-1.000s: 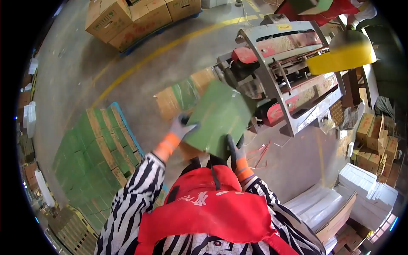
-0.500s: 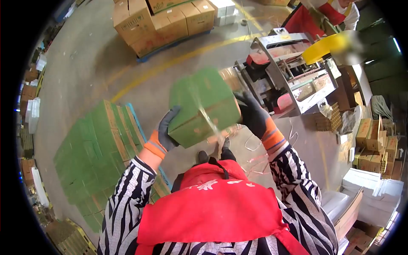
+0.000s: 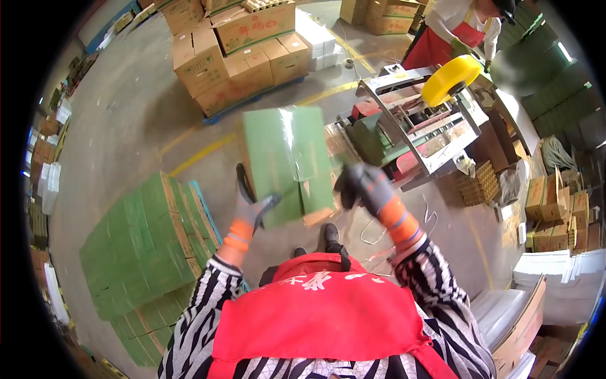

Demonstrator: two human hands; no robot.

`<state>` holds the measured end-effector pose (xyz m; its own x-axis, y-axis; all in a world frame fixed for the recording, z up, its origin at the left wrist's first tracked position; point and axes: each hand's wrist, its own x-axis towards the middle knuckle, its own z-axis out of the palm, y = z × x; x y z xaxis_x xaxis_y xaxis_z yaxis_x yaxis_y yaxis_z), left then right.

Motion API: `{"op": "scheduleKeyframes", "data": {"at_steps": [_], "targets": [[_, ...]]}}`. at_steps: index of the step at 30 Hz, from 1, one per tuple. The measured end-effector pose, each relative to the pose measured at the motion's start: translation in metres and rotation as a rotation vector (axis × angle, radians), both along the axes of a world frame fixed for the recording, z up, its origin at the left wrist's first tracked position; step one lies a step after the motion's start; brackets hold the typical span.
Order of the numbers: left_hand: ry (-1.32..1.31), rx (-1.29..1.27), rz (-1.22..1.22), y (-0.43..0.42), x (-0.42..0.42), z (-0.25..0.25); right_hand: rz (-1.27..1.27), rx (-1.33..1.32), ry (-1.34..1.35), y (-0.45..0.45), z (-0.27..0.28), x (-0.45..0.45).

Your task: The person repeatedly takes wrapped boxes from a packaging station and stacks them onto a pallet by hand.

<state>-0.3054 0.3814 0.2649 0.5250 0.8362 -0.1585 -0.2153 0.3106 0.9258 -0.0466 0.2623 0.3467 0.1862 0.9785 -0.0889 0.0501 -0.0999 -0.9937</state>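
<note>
Just ahead of the wearer's feet, left of the taping machine (image 3: 420, 123), a green carton (image 3: 278, 151) is tipped so that its broad face shows, with a glossy strip of clear tape (image 3: 291, 142) running down it from the far edge. The gloved left hand (image 3: 254, 203) holds the carton's near left corner, its thumb spread over the green face and its fingers wrapped round the left side. The gloved right hand (image 3: 366, 188) is just beside the right edge, fingers bent; motion blurs it, so I cannot tell whether it touches the cardboard or pinches anything.

The carton looks like stiff corrugated board, probably of moderate weight if filled; its contents are hidden, and egg trays (image 3: 264, 5) on a far stack suggest treating it as fragile. The tape is likely slick under a glove, while bare board should grip better. Opposite lower edges look the soundest hold, with palms flat on the sides and no pull on the near seam, where brown board shows.

No writing is legible on the green face. Farther off, a brown box (image 3: 252, 30) carries red Chinese characters, too small to read surely, and another brown box (image 3: 201, 66) bears dark handling symbols. White characters, partly folded away, mark the red apron (image 3: 315, 322) nearest the camera.
</note>
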Motion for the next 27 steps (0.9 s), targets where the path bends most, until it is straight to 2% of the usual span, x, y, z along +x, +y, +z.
{"op": "scheduleKeyframes", "data": {"at_steps": [2, 3, 4, 5, 7, 9, 11, 13, 15, 17, 18, 19, 20, 21, 23, 24, 25, 26, 27], "targets": [[0.342, 0.556, -0.122, -0.002, -0.018, 0.013, -0.179, 0.183, 0.407, 0.024, 0.025, 0.046], [0.515, 0.83, -0.182, -0.004, -0.027, 0.015, -0.159, 0.251, 0.479, 0.041, 0.049, 0.079], [0.391, 0.664, -0.283, -0.007, -0.034, 0.016, 0.095, 0.447, 0.64, 0.059, 0.055, 0.114], [0.428, 0.692, -0.342, -0.01, -0.038, 0.024, 0.355, 0.651, 0.789, 0.071, 0.061, 0.145], [0.502, 0.744, -0.465, -0.018, -0.05, 0.038, -0.21, 0.502, 0.676, 0.064, 0.082, 0.184], [0.515, 0.816, -0.45, -0.018, -0.061, 0.031, -0.313, 0.652, 0.518, 0.052, 0.081, 0.281], [0.553, 0.839, -0.437, -0.018, -0.071, 0.028, -0.815, 0.705, 0.425, 0.02, 0.107, 0.328], [0.486, 0.705, -0.35, -0.017, -0.077, 0.024, -0.924, 0.715, 0.311, -0.032, 0.113, 0.334], [0.41, 0.542, -0.237, -0.015, -0.078, 0.022, -0.885, 0.685, 0.179, -0.096, 0.102, 0.308], [0.256, 0.256, -0.17, -0.01, -0.065, 0.024, -0.825, 0.615, 0.057, -0.16, 0.074, 0.283], [0.178, 0.111, -0.144, -0.005, -0.056, 0.026, -0.819, 0.553, 0.024, -0.189, 0.049, 0.27], [0.103, -0.03, -0.126, -0.001, -0.048, 0.029, -0.85, 0.51, -0.03, -0.225, 0.001, 0.263], [0.027, -0.046, -0.051, 0.018, -0.046, -0.011, -0.965, 0.302, 0.094, -0.245, -0.029, 0.241], [0.021, -0.047, -0.065, 0.042, -0.033, -0.033, -1.055, 0.036, 0.061, -0.248, -0.037, 0.195], [0.019, -0.056, -0.095, 0.094, 0.013, -0.049, -1.034, -0.572, 0.148, -0.3, -0.131, 0.182], [0.129, 0.326, -0.169, 0.112, 0.045, -0.025, -0.547, -1.049, -0.26, -0.292, -0.105, 0.139], [0.09, 0.377, -0.183, 0.118, 0.088, 0.018, -0.02, -1.135, -0.964, -0.349, -0.181, 0.135], [0.049, 0.426, -0.198, 0.124, 0.131, 0.061, -0.023, -1.155, -1.065, -0.365, -0.203, 0.109], [-0.13, 0.14, -0.157, 0.128, 0.177, 0.096, -0.031, -1.182, -0.968, -0.359, -0.198, 0.088]]}}
